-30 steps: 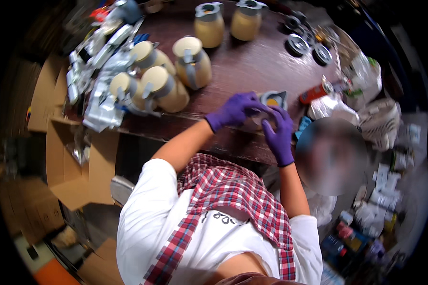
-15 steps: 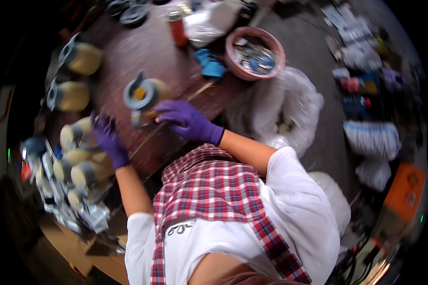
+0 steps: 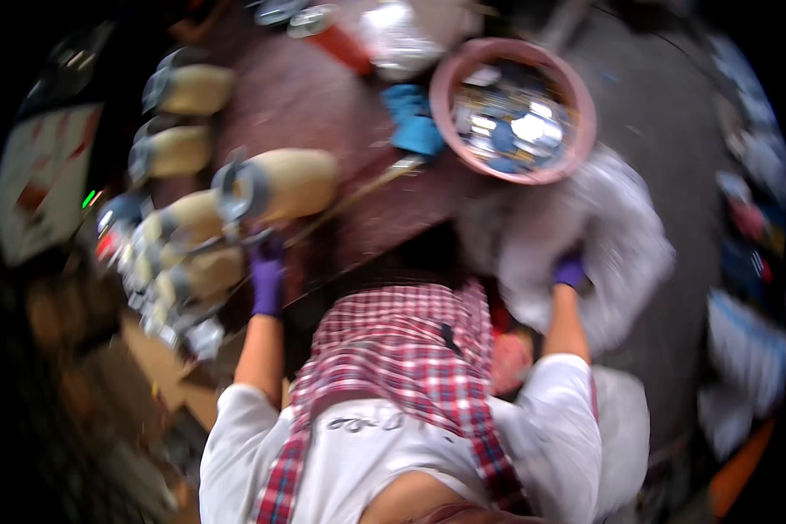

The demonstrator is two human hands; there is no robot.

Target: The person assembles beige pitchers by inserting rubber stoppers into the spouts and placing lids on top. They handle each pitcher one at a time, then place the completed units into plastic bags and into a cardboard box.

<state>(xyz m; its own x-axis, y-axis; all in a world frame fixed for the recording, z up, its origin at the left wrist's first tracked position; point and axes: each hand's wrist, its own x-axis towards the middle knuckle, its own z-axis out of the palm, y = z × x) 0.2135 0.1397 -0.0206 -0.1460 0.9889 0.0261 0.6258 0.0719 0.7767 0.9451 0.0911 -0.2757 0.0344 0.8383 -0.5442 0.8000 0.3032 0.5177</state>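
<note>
My left hand point(image 3: 268, 278), in a purple glove, is closed at the grey handle of a cream jug point(image 3: 301, 182) with a grey collar and spout; blur softens the fingers. The jug is at the near left part of the dark red table, its spout toward the left. My right hand point(image 3: 570, 272), gloved in purple too, reaches into a large clear plastic bag point(image 3: 624, 236) right of the table. The bag hides its fingers, so whatever they touch cannot be seen.
Several similar jugs point(image 3: 203, 89) line the table's left side. A pink basin point(image 3: 440, 96) of small shiny pieces stands at the right edge, beside a blue cloth point(image 3: 417, 135) and a thin stick point(image 3: 349, 199). An orange-red can point(image 3: 341, 44) is farther back.
My right hand has left the jug and gone right into the plastic bag. My left hand has moved from the row of jugs to this jug's handle. The view has shifted.
</note>
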